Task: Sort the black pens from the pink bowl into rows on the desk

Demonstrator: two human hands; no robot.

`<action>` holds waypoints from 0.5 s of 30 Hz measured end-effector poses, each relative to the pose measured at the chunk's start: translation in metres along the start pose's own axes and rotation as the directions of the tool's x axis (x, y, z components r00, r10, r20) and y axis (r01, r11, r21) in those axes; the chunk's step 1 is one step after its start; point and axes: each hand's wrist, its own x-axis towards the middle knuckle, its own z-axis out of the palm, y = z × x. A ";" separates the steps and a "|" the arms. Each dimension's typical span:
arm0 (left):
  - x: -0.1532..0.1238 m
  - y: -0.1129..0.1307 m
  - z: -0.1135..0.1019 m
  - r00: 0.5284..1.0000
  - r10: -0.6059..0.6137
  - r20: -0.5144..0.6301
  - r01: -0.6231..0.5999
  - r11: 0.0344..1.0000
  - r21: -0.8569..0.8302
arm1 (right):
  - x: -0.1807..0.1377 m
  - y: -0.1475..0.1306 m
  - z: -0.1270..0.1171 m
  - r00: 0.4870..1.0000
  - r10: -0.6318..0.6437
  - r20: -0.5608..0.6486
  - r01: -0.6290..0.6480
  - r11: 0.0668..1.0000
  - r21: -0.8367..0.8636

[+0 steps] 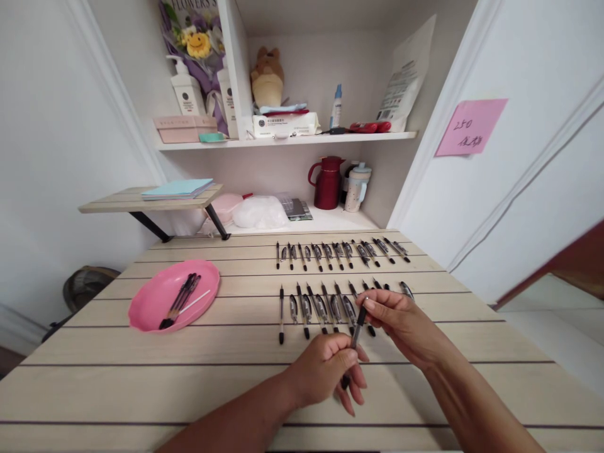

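My left hand (323, 365) is wrapped around the barrel of a black gel pen (360, 317), which tilts up toward the right. At the pen's upper end, the thumb and fingertips of my right hand (403, 322) are pinched together. Whether they also hold a small part there is hard to make out. Just beyond my hands lies a front row of uncapped pens (282, 314), with loose clear-and-black caps (307, 309) between several of them. My right hand hides part of this row. A back row of similar pens and caps (316, 251) runs along the table's far side.
On the left of the slatted table (189, 390) sits a pink tray (136, 308) holding several pens (182, 301) and a white stick. A small raised shelf (113, 200) carries blue paper (177, 189). Behind stand a red jug (327, 182) and a light tumbler (357, 189).
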 end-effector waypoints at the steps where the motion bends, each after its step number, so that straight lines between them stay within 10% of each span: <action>1: 0.000 0.000 0.000 1.000 0.001 0.006 -0.001 1.000 -0.007 | 0.000 -0.001 0.000 1.000 -0.002 0.006 0.002 1.000 0.013; 15: -0.001 0.003 -0.002 0.997 0.054 -0.048 -0.052 0.998 0.046 | 0.005 0.005 0.001 0.997 -0.069 -0.039 0.071 0.996 0.052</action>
